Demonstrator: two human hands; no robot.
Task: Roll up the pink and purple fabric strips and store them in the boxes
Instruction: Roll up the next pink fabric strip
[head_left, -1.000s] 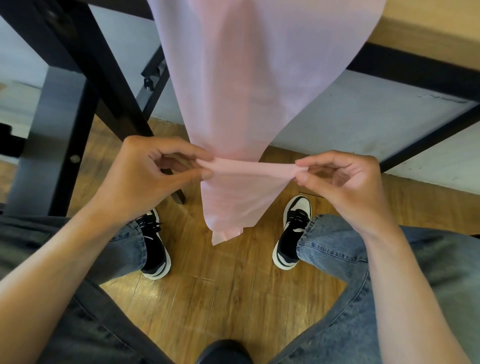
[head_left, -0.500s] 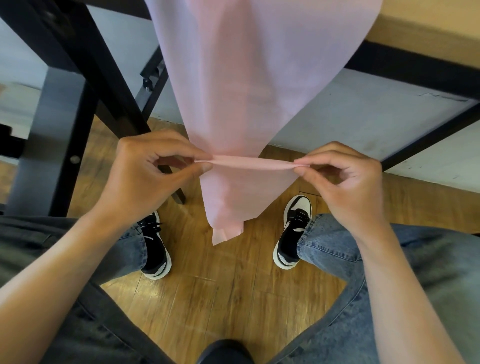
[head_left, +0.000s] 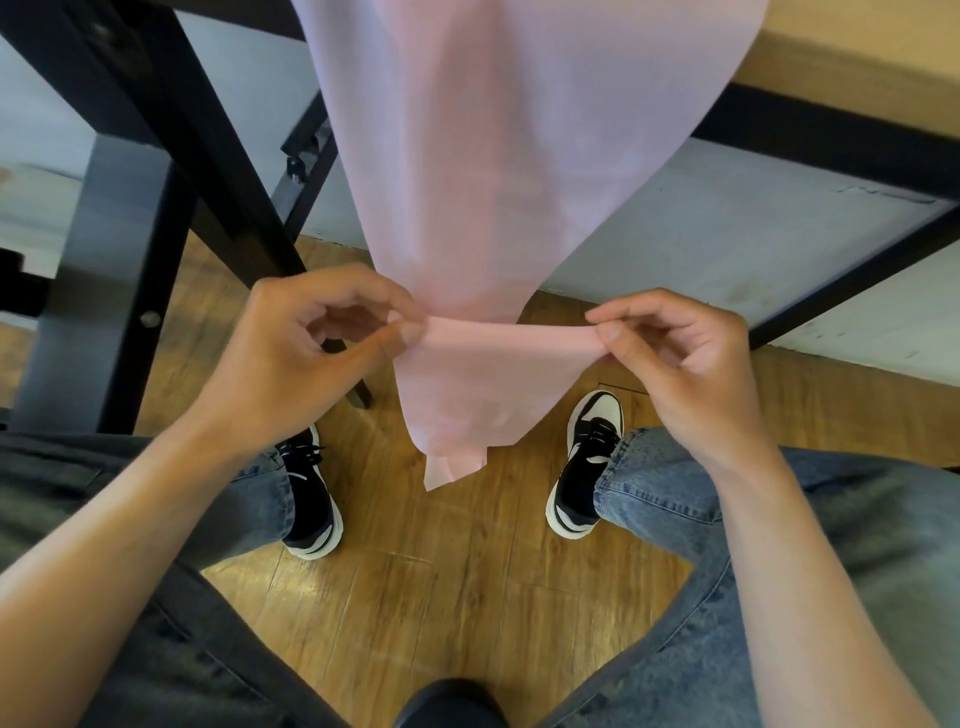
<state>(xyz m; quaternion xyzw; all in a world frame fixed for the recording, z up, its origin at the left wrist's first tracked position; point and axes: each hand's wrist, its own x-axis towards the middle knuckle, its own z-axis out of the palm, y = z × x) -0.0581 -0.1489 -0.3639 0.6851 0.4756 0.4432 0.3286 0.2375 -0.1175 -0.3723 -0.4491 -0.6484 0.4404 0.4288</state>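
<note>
Rolling step just starting: left hand (head_left: 311, 353) and right hand (head_left: 675, 358) each pinch the fold in the pink strip (head_left: 498, 208) hanging off the counter (head_left: 857, 67); next, probably keep turning it evenly upward.

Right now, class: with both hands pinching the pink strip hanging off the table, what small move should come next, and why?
Probably turn the fold over once more. The left hand and right hand pinch the pink strip at a first fold, but its tail still hangs loose below.
</note>
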